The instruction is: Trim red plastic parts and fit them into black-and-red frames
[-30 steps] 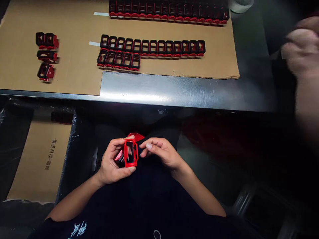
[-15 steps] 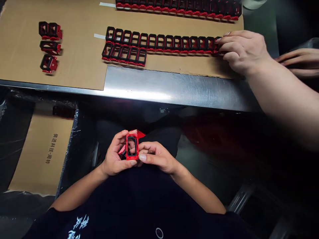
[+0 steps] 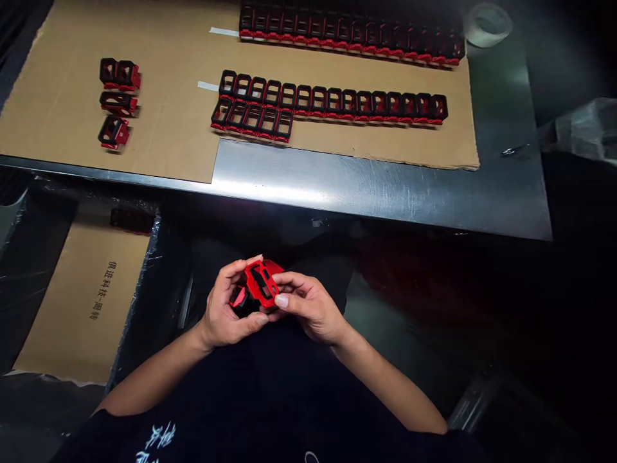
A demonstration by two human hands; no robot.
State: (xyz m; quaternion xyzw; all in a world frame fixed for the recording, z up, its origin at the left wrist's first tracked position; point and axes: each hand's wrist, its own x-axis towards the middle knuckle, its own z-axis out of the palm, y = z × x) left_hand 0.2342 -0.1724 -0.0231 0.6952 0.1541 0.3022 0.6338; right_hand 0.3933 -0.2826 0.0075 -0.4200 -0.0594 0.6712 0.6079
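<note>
Over my lap, both hands hold a small red and black rectangular frame part (image 3: 263, 284), tilted so one of its sides shows. My left hand (image 3: 229, 305) curls round its left end, with fingers above and thumb below. A second red and black piece (image 3: 240, 298) sits partly hidden against the left palm. My right hand (image 3: 311, 305) pinches the frame part at its right end between thumb and fingers. Behind it a bit of red (image 3: 273, 265) shows, and what it belongs to is unclear.
On the cardboard (image 3: 168, 90) stand a front row of like frames (image 3: 332, 101), a back row (image 3: 337, 32) and a small left group (image 3: 114, 132). A tape roll (image 3: 488, 24) lies at back right. The metal table edge (image 3: 337, 186) runs above my hands; a lined bin (image 3: 91, 289) stands left.
The frame part has turned from facing me to a tilted pose in my hands. Another person's hand and arm have left the right end of the front row. The view has shifted slightly.
</note>
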